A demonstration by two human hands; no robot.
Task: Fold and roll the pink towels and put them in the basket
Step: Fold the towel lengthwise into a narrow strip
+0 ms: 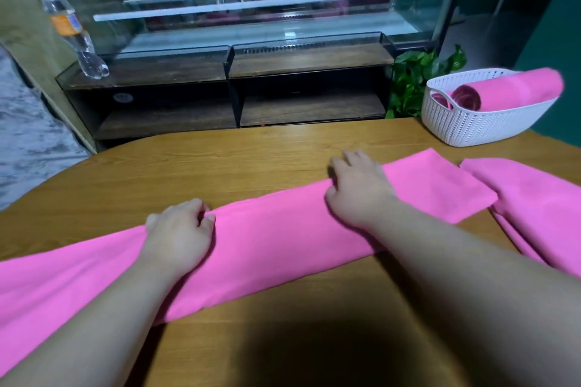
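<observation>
Head view, pink towel cut off left, second towel cut off right.

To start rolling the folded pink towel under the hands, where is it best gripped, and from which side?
Judging by its pose, grip the folded towel at its squared-off right end, coming from the right. That short edge lies flat and free on the table; the left end runs out of view.

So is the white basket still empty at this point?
No, the white basket already holds a rolled pink towel, one end sticking out over its rim.
</observation>
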